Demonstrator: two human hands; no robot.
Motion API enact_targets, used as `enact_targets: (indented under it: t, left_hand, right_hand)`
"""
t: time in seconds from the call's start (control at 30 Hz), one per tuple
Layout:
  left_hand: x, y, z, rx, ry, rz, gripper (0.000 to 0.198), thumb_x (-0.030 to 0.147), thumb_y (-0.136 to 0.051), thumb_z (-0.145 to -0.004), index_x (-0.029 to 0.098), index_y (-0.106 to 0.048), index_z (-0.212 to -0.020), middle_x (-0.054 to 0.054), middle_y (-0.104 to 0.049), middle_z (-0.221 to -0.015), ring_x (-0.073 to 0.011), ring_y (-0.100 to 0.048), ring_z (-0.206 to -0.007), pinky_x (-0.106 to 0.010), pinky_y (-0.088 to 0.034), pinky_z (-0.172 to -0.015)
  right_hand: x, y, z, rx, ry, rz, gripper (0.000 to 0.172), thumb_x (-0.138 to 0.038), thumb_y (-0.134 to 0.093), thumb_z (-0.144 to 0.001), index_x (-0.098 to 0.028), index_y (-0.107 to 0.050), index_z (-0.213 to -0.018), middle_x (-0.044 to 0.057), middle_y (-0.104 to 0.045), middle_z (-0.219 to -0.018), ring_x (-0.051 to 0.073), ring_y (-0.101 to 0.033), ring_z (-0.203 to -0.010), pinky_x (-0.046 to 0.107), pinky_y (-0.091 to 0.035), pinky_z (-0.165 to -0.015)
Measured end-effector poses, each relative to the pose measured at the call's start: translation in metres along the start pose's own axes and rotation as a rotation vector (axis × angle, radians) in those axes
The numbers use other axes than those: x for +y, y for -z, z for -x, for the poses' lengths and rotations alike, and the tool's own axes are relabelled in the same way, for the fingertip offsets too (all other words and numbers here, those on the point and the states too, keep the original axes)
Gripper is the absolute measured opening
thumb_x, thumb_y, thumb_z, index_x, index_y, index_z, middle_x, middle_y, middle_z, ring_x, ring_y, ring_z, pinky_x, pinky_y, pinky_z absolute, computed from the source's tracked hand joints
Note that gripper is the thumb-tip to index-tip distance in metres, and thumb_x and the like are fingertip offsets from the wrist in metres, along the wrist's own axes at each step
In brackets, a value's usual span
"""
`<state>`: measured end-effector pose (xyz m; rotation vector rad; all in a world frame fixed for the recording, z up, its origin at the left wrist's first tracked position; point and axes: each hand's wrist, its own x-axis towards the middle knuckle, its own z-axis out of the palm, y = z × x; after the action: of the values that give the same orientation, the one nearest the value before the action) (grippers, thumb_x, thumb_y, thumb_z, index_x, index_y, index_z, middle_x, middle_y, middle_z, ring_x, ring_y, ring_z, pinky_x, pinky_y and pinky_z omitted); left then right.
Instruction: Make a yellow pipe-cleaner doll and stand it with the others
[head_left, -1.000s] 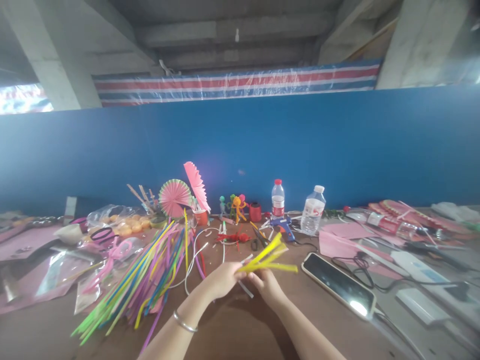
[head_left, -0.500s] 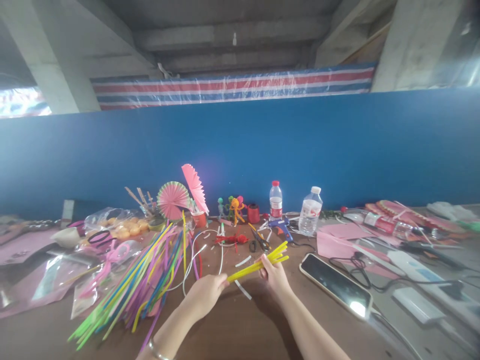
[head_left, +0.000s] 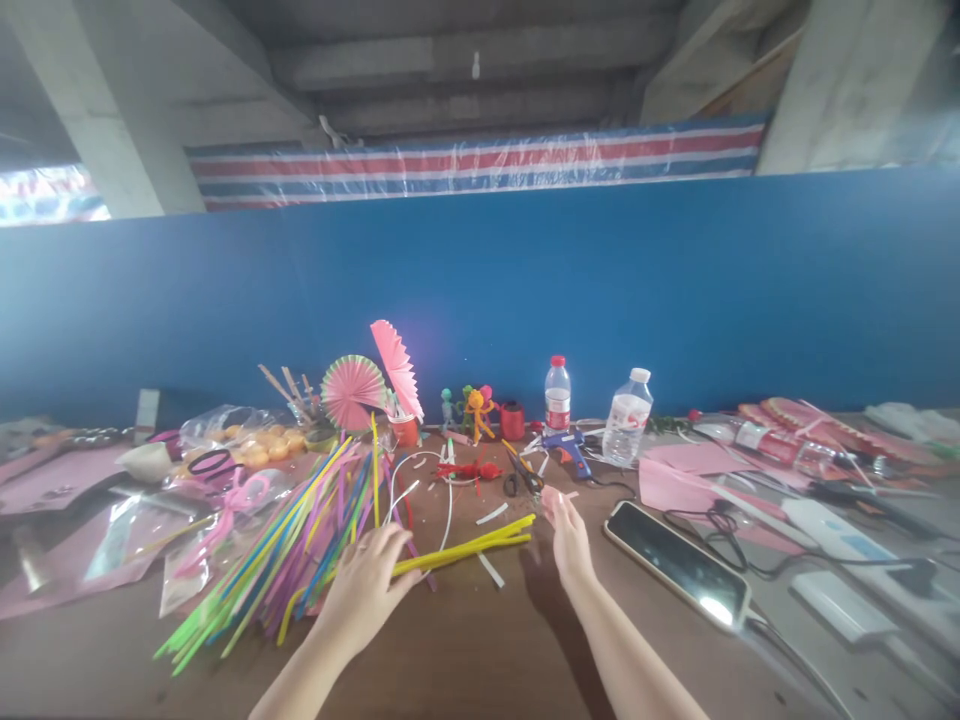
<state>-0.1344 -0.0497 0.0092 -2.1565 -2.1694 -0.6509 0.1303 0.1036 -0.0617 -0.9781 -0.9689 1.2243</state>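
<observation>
A bundle of yellow pipe cleaners (head_left: 472, 545) stretches across the middle of the brown table. My left hand (head_left: 367, 575) has its left end between thumb and fingers, close beside the multicoloured pile of pipe cleaners (head_left: 277, 550). Just right of the bundle's other end, my right hand (head_left: 570, 540) is apart from it, fingers extended and holding nothing that I can see. Black-handled scissors (head_left: 523, 472) and a red pipe-cleaner piece (head_left: 472, 471) lie beyond the hands. Small white strips (head_left: 491, 570) rest near the bundle.
A phone (head_left: 675, 560) and a power strip (head_left: 847, 540) with cables lie to the right. Behind stand a blue glue gun (head_left: 568, 452), two bottles (head_left: 627, 420), small figures (head_left: 478, 410) and pink paper fans (head_left: 352, 392). Plastic bags (head_left: 232, 430) cover the left side.
My right hand has let go of the yellow pipe cleaners and opened. My left hand has moved left with its end of the bundle, toward the coloured pile. The view has shifted slightly.
</observation>
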Motion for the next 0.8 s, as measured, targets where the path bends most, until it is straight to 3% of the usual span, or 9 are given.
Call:
enact_targets:
  t: [0.1, 0.23, 0.4, 0.57, 0.7, 0.8]
  left_hand:
    - [-0.017, -0.008, 0.016, 0.259, 0.353, 0.344, 0.05, 0.046, -0.033, -0.083, 0.019, -0.035, -0.125, -0.01, -0.041, -0.129, -0.0228, -0.036, -0.121, -0.04, -0.029, -0.1]
    - [-0.033, -0.018, 0.037, 0.323, 0.623, 0.681, 0.055, 0.05, -0.027, -0.084, 0.018, -0.03, -0.129, -0.008, -0.035, -0.136, -0.0213, -0.029, -0.127, -0.037, -0.028, -0.103]
    - [-0.028, -0.018, 0.039, 0.263, 0.617, 0.753, 0.059, 0.052, -0.027, -0.084, 0.016, -0.031, -0.13, -0.009, -0.032, -0.139, -0.0211, -0.026, -0.128, -0.037, -0.023, -0.105]
    - [-0.012, -0.017, 0.028, 0.186, 0.619, 0.803, 0.059, 0.052, -0.03, -0.083, 0.014, -0.034, -0.128, -0.011, -0.031, -0.139, -0.0217, -0.025, -0.129, -0.039, -0.02, -0.106]
    - [-0.006, -0.021, 0.024, 0.155, 0.55, 0.782, 0.054, 0.049, -0.028, -0.084, 0.013, -0.038, -0.124, -0.011, -0.039, -0.134, -0.021, -0.031, -0.126, -0.036, -0.025, -0.104]
    - [-0.003, -0.019, 0.025, 0.144, 0.466, 0.614, 0.051, 0.047, -0.028, -0.084, 0.014, -0.039, -0.122, -0.011, -0.043, -0.13, -0.0222, -0.036, -0.123, -0.038, -0.029, -0.102]
  right_hand:
    - [0.006, -0.002, -0.003, -0.115, 0.029, 0.12, 0.063, -0.06, -0.038, -0.076, -0.014, -0.052, -0.117, 0.011, -0.048, -0.126, 0.021, -0.043, -0.118, 0.033, -0.034, -0.097]
    - [-0.001, -0.006, 0.0, -0.18, 0.022, 0.293, 0.061, -0.058, -0.038, -0.078, -0.016, -0.05, -0.12, 0.009, -0.045, -0.129, 0.022, -0.037, -0.122, 0.036, -0.026, -0.102]
    - [-0.009, -0.007, 0.005, -0.266, -0.005, 0.357, 0.054, -0.056, -0.04, -0.077, -0.018, -0.057, -0.111, 0.008, -0.053, -0.122, 0.024, -0.042, -0.118, 0.038, -0.025, -0.102]
    - [-0.004, -0.006, 0.004, -0.265, -0.03, 0.289, 0.054, -0.058, -0.044, -0.075, -0.015, -0.061, -0.104, 0.011, -0.057, -0.116, 0.025, -0.047, -0.113, 0.039, -0.028, -0.1]
    - [0.0, -0.008, 0.003, -0.266, -0.076, 0.171, 0.061, -0.063, -0.042, -0.073, -0.012, -0.06, -0.101, 0.014, -0.061, -0.108, 0.025, -0.054, -0.104, 0.038, -0.036, -0.093]
    - [-0.002, -0.007, 0.004, -0.224, -0.065, 0.185, 0.058, -0.062, -0.041, -0.073, -0.013, -0.061, -0.097, 0.013, -0.063, -0.104, 0.025, -0.056, -0.102, 0.038, -0.039, -0.091]
